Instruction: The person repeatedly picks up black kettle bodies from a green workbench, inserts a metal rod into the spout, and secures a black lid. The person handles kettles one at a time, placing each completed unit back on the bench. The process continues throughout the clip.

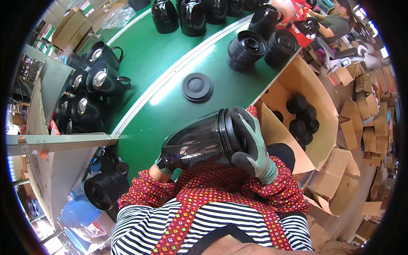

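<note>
A glossy black jug (193,142) lies on its side in front of my body, its narrow end to the left. My right hand (255,148), in a grey and green glove, presses on the round black base (229,134) at the wide end, fingers spread around its edge. My left hand (165,168), also gloved, grips the narrow end from below; most of its fingers are hidden behind the jug. Beyond the jug, a flat black round disc (196,87) rests on the green worktable (165,106).
Stacks of black round parts (246,49) stand at the table's far right. Upright black jugs (192,17) line the far side; others lie sideways at left (100,78). A cardboard box (325,140) with black discs adjoins the right edge. A person (338,23) sits at far right.
</note>
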